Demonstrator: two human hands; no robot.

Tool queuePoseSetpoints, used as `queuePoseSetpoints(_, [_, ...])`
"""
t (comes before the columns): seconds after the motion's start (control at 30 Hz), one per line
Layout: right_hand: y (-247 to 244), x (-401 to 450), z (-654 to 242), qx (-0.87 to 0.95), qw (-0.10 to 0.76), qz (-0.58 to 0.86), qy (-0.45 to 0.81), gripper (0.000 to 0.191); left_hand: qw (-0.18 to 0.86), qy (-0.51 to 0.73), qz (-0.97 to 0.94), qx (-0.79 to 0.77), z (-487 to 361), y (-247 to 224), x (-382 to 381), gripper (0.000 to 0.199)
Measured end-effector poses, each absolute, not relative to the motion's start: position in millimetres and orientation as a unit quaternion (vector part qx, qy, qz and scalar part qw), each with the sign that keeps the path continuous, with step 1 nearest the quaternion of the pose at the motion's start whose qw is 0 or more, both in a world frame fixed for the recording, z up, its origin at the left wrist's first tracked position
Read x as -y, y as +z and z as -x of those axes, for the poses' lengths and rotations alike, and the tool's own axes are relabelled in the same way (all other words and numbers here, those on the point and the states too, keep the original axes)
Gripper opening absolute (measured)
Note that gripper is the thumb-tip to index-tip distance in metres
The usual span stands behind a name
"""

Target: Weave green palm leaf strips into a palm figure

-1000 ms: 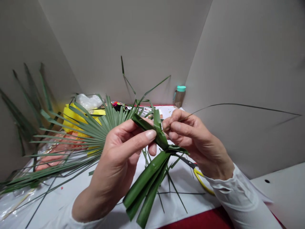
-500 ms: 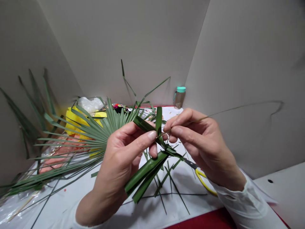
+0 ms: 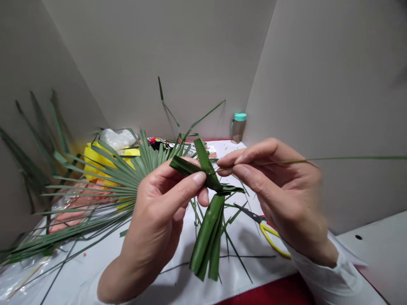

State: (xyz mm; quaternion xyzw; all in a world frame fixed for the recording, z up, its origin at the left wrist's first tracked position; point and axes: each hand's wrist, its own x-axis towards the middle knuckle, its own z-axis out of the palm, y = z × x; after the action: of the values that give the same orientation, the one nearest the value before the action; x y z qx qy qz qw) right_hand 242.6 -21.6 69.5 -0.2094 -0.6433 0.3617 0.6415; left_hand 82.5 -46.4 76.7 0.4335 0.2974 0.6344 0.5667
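Between thumb and fingers, my left hand pinches a folded palm leaf piece, whose wide pleated strips hang down below a narrow bound waist. Two short leaf ends stick out above my left thumb. My right hand is closed on a thin leaf strand, which runs from the folded piece through my fingers and off to the right edge. Below my right hand, scissors with yellow handles lie on the white table surface, blades pointing left, partly covered by my hand.
A large fan palm leaf spreads over the left side. Behind it lie a yellow bag and a clear plastic bag. A bottle with a teal lid stands at the back by the grey walls. Leaf scraps litter the table.
My right hand has shifted slightly right, and the strand is now stretched straighter. The folded leaf piece has turned so its pleated end hangs nearly straight down.
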Motion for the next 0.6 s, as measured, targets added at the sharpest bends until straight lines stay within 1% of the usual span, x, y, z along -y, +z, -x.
queuePoseSetpoints(0.1, [69.4,24.8,-242.6,0.656,0.644,0.217,0.329,0.01,0.56,0.638,-0.439,-0.295,-82.7,75.2,46.4,0.008])
queuePoseSetpoints(0.3, [73.1,30.5,-241.2,0.674,0.633,0.217,0.314,0.01,0.556,0.639,-0.431,-0.311,-83.0,74.6,45.6,0.007])
queuePoseSetpoints(0.47, [74.8,32.5,-239.3,0.685,0.637,0.22,0.277,0.011,0.556,0.643,-0.428,-0.306,-82.6,74.7,45.5,0.007])
queuePoseSetpoints(0.6, [73.1,33.8,-238.9,0.681,0.646,0.213,0.272,0.012,0.552,0.644,-0.429,-0.312,-82.4,75.9,47.4,0.007])
